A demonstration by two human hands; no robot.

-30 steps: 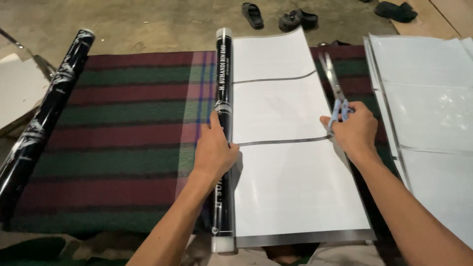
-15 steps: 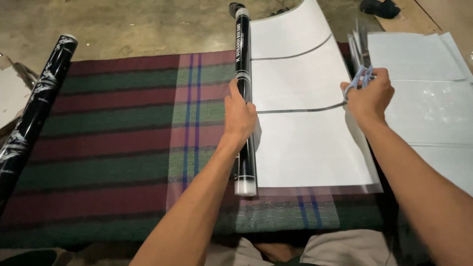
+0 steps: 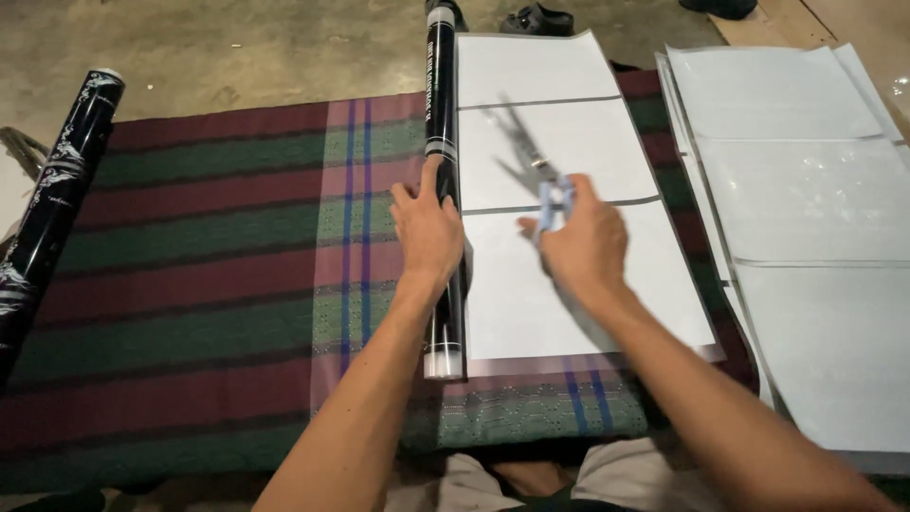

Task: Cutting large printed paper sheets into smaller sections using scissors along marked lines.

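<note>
My left hand (image 3: pixel 428 228) presses down on a black roll (image 3: pixel 442 142) of sheet material that lies lengthwise on a striped mat. White sheet (image 3: pixel 555 190) is unrolled from it to the right, with cut lines across it. Above that sheet my right hand (image 3: pixel 583 242) holds scissors (image 3: pixel 531 161) with pale blue handles, blades pointing away from me and blurred by motion.
The maroon and green striped mat (image 3: pixel 209 246) covers the floor in front of me. A second black roll (image 3: pixel 47 209) lies at the left edge. Several cut white sheets (image 3: pixel 806 218) are laid out at the right. Sandals (image 3: pixel 536 17) rest on the concrete beyond.
My right hand has carried the scissors from the sheet's right edge to over its middle. The left hand still holds the roll; the camera view has shifted.
</note>
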